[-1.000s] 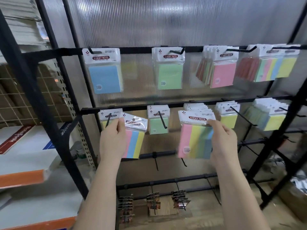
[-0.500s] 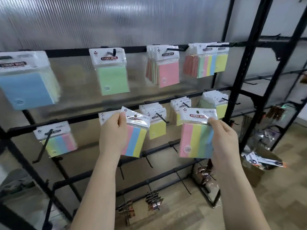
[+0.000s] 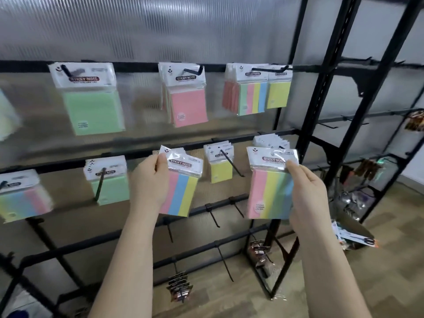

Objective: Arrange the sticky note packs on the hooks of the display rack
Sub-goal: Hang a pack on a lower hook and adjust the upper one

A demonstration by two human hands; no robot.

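My left hand [image 3: 150,180] pinches the top left corner of a pink, blue and yellow striped sticky note pack [image 3: 182,188] in front of the rack's middle bar [image 3: 142,154]. My right hand [image 3: 308,193] grips the right side of a second striped pack [image 3: 267,191], held free of any hook. Green [image 3: 91,106], pink [image 3: 187,104] and striped packs [image 3: 252,95] hang on the top row. On the middle row hang a pastel pack [image 3: 21,198], a green one [image 3: 109,182] and a yellow one [image 3: 220,166].
Bare black hooks [image 3: 214,218] stick out from the lower bars. Small dark packets [image 3: 180,289] hang near the floor. A second black rack [image 3: 358,92] stands to the right, with more goods [image 3: 353,237] on the wood-look floor beside it.
The view has swung to the right along the rack, so the hung packs have slid left. Both hands still hold their striped packs in front of the middle row.
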